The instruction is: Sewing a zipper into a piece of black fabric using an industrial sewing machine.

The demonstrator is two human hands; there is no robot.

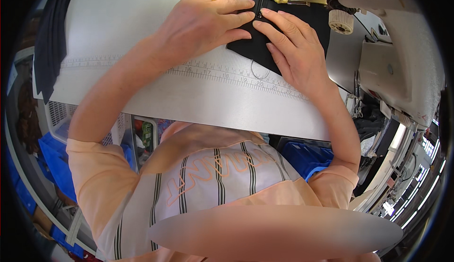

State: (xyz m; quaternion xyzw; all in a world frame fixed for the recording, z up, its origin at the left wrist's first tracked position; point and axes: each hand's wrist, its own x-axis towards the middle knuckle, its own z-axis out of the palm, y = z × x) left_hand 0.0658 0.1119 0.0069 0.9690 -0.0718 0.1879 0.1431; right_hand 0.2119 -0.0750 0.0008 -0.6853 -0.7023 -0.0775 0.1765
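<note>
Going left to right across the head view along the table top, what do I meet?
Dark navy cloth draped over the table's left edge → left hand with gold ring → black fabric piece → right hand → cream ribbed knob → white sewing machine body.

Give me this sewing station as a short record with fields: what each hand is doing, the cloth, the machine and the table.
left hand: flat on the black fabric, fingers spread, gold ring on one finger
right hand: flat on the same fabric, fingertips close to the left hand's
black fabric: lying flat on the table, far edge under the machine's foot
sewing machine: white body at the right, metal foot parts above the fabric
table: pale grey, a printed ruler scale along its near side
</note>
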